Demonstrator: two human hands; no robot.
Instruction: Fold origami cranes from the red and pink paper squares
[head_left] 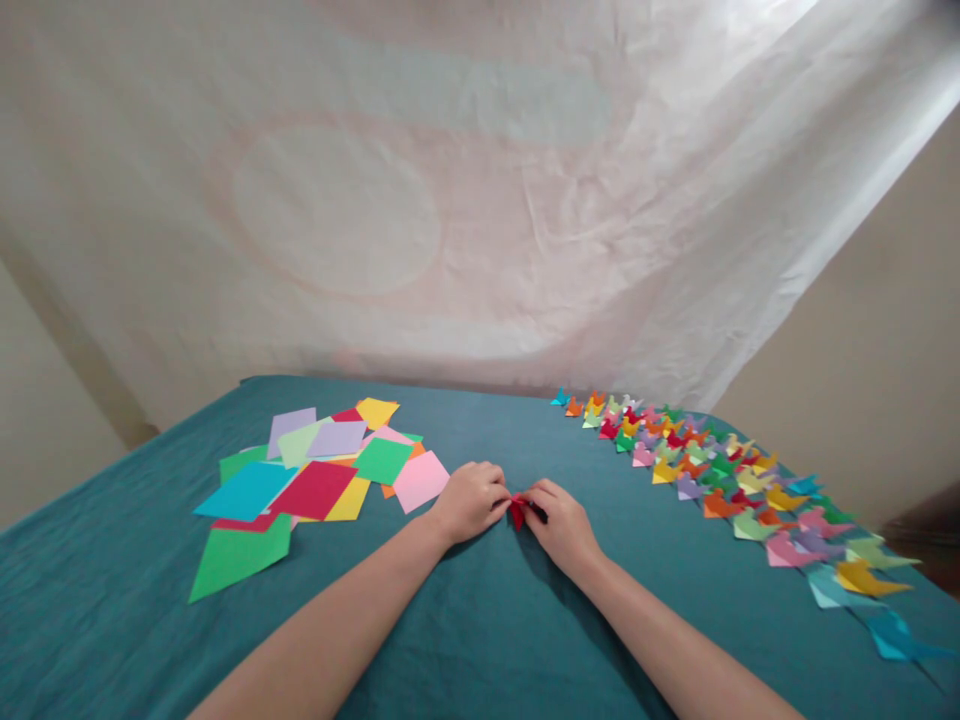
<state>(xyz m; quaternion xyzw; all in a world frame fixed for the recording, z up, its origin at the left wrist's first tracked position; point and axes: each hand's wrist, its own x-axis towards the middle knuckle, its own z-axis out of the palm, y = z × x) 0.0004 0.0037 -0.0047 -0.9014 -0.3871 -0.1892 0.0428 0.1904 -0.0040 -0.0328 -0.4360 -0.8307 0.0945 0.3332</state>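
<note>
A small red folded paper piece (518,509) sits between my two hands on the teal cloth (465,620). My left hand (469,500) pinches its left side with fingers curled. From the right, my right hand (561,520) grips the same piece with closed fingers. Most of the red paper is hidden by my fingers. A loose pile of flat coloured paper squares (315,475) lies to the left of my left hand. Rows of several finished folded paper figures (720,480) run along the right side of the cloth.
A pale sheet (450,200) hangs behind the table as a backdrop. The table's far edge runs just behind the paper pile and the figures. Beige wall shows at the far right and left.
</note>
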